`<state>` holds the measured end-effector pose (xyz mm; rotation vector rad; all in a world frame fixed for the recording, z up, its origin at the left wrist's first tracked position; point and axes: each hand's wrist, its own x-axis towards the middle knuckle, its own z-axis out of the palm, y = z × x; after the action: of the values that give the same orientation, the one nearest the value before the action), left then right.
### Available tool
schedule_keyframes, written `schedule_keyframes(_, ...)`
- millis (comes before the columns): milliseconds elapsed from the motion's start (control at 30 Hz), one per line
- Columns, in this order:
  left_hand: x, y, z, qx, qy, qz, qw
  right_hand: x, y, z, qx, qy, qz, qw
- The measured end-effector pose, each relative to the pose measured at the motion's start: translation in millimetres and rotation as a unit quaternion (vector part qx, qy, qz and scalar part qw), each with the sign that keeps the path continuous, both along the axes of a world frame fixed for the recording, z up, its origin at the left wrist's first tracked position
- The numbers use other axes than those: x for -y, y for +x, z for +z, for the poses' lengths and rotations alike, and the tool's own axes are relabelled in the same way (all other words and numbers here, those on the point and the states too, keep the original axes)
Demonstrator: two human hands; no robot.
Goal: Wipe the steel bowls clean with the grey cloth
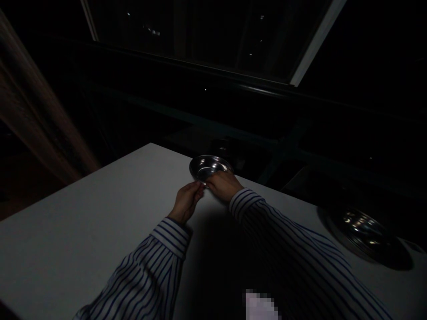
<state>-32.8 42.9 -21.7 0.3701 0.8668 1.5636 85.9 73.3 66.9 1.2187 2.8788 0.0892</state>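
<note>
A small shiny metal bowl [209, 166] sits near the far edge of a white table [83, 231]. Both my hands reach out to its near rim. My left hand [187, 201] has its fingers curled and pinched together at the rim's near left side. My right hand [223, 184] is closed over the rim's near right side. Both arms wear white sleeves with blue stripes. The room is very dark, so whether anything small lies between my fingers stays hidden.
A larger round metal dish [363, 235] lies on the table at the right. Dark window frames run across the back. A brownish curtain [40, 129] hangs at the left. Beyond the table's far edge everything is black.
</note>
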Motion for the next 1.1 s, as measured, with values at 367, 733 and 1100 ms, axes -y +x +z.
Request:
schedule_keyframes(367, 2, -1, 1.3, 0.015, 0.006, 0.000, 1.000, 2, -1, -0.3, 0.016, 0.037, 0.020, 0.999)
schedule_keyframes(733, 2, -2, 1.5, 0.020, 0.002, 0.011, 1.000, 9, -5, 0.2, 0.046, 0.092, 0.039, 0.994)
schedule_keyframes(1100, 2, -1, 0.0, -0.036, -0.002, 0.047, 0.998, 7, 1, 3.5, -0.002, 0.138, -0.005, 0.990)
